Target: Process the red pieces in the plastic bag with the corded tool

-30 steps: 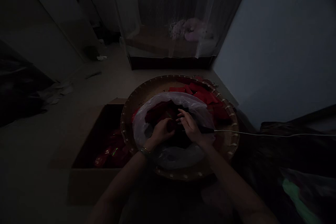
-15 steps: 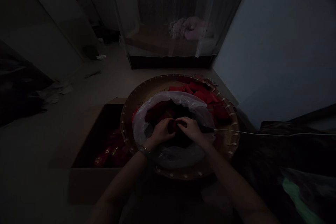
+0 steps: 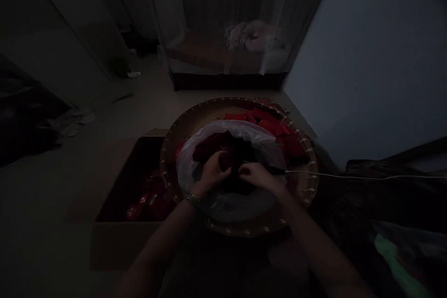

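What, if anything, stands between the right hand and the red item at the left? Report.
Nothing visible: a dark gap separates the right hand from the red item at the left hand; dimness could hide something.

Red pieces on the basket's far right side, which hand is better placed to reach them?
Probably the right hand: it's nearer the red pieces, while the left hand is farther left, over the plastic bag.

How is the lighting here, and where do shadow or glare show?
Head view: very dim overall, with the right-hand wall palest; head view: deep shadow inside the plastic bag hides detail around the fingers; head view: small glints on red items in the cardboard box.
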Motion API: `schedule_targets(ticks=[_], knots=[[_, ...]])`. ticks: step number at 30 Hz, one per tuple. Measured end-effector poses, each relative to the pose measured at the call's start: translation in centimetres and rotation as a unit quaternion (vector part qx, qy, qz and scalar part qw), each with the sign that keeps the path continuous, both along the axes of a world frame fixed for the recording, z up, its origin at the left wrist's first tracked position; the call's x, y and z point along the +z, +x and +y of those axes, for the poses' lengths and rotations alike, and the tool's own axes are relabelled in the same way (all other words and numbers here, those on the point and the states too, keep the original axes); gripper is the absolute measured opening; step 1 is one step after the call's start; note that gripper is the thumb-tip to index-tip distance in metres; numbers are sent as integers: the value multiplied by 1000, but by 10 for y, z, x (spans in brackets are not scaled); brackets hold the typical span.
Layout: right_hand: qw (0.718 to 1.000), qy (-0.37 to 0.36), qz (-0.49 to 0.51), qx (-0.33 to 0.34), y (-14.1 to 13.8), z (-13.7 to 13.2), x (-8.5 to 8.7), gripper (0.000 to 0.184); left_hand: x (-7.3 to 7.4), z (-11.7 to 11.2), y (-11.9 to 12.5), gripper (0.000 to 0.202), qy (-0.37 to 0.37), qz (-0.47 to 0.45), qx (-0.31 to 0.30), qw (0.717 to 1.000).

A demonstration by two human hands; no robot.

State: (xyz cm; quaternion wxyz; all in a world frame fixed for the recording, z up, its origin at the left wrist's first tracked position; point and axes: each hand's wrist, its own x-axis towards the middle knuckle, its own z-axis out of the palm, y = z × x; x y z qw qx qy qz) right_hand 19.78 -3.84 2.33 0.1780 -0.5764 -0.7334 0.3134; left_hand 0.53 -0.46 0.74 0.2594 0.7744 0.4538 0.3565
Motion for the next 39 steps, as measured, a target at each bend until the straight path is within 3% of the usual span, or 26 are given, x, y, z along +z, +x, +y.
schedule_targets(ticks=[2,5,9,16,19,22,27,30,33,39], knots=[[992,-24,-116,53,-5,-9,-7,27,2,0,0,51,-2,-17,16,1000],[971,-21,-230,64,-19,-20,-15,53,4,0,1,51,-7,-24,21,999],[961,-16,-261,92,-29,-20,-17,50,3,1,2,49,-3,-24,22,999],[984,-14,-170,48,-15,-9,-20,20,1,1,0,50,5,-27,9,1000],[999,22,-47,14,-6,-5,-21,19,1,1,-1,50,7,-34,8,999],[994,64,69,-47,3,-2,-17,15,1,1,-1,51,7,-38,-1,999],[975,15,176,-134,11,3,1,29,1,0,0,54,0,-22,-19,1000],[972,42,184,-138,7,8,14,28,-1,0,0,54,-2,-9,-28,1000],[977,109,151,-100,-2,12,24,19,-5,0,-1,56,3,-7,-40,999],[980,149,99,-86,-14,14,28,17,-7,1,-1,58,8,1,-47,999]])
